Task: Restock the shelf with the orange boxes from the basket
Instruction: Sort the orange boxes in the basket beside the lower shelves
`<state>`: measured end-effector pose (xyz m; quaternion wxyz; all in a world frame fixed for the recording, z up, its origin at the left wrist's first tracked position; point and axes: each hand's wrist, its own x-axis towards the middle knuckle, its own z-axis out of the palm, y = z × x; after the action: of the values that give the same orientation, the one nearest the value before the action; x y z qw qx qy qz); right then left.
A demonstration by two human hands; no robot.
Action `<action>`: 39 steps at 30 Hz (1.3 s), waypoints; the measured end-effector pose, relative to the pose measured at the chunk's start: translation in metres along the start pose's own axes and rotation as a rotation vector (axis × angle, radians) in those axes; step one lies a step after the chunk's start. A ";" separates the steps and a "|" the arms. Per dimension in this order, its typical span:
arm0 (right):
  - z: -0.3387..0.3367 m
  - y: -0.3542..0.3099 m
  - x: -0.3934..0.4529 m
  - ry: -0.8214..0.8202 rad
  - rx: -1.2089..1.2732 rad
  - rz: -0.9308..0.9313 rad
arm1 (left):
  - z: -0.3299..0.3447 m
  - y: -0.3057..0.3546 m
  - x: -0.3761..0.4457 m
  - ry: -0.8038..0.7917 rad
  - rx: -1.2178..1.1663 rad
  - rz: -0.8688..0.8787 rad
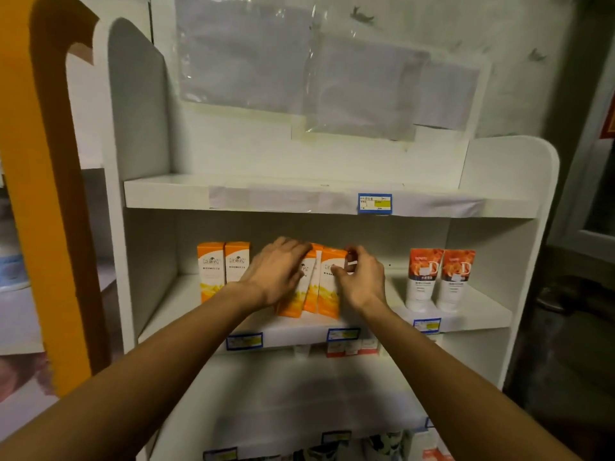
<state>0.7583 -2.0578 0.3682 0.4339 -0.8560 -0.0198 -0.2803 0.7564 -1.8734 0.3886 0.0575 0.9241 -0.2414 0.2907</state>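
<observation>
Both hands are gripping leaning orange boxes on the middle shelf: left hand fingers over the tops, right hand pinching one, probably straightening them beside two upright boxes.

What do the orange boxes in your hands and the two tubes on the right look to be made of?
Orange boxes: likely thin printed cardboard, with flat faces, sharp folded edges and a slight sheen. Tubes, standing on their caps: probably soft plastic, given the rounded white bodies, glossy flame print and flattened crimped tops. Shelf: smooth white painted board or laminate; I cannot tell which.
</observation>
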 end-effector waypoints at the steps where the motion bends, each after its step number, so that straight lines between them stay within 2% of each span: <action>1: 0.001 0.000 0.001 -0.002 0.005 0.000 | 0.002 -0.002 0.000 0.013 0.039 0.000; 7: 0.003 0.002 0.004 -0.021 0.012 0.020 | 0.001 -0.006 -0.004 0.040 0.176 0.014; 18: -0.007 0.002 -0.019 -0.184 -0.229 -0.044 | -0.006 0.000 -0.018 -0.059 0.159 -0.103; 29: -0.048 0.021 -0.057 -0.321 -0.515 -0.065 | -0.012 0.041 -0.036 -0.096 0.210 0.041; 35: -0.080 0.058 -0.104 -0.407 -0.646 -0.094 | 0.016 0.083 -0.062 -0.203 0.179 0.094; 39: -0.096 0.098 -0.140 -0.457 -0.705 -0.043 | 0.051 0.118 -0.091 -0.279 0.167 0.156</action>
<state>0.6231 -2.1619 0.2712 0.0931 -0.9916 -0.0364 -0.0820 0.6605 -1.9516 0.2911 -0.0764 0.9355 -0.2929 0.1825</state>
